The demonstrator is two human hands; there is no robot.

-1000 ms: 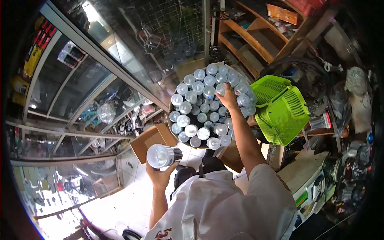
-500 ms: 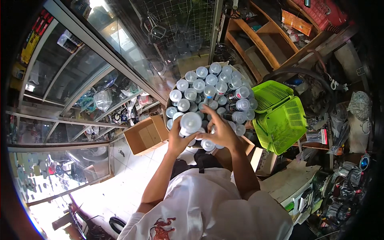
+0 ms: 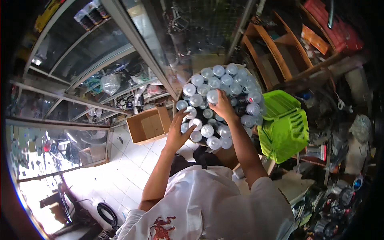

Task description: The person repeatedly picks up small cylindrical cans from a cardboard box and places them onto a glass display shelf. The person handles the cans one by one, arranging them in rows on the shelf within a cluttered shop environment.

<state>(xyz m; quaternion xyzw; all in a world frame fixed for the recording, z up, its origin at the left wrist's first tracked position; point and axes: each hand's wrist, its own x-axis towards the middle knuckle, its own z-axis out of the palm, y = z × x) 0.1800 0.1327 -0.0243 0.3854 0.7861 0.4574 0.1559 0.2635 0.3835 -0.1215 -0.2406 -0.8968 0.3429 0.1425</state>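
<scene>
Right now my left hand (image 3: 179, 134) has fingers spread over a can (image 3: 195, 124) at the near-left edge of the packed cans (image 3: 224, 86), upright, caps facing me. My right hand (image 3: 222, 106) is farther in, fingers closed on another can (image 3: 212, 96).

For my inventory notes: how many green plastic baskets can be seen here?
2, apparently. One green basket stands to the right of the box of cans; a second green piece tilts behind it, touching. It may be only a lid.
</scene>
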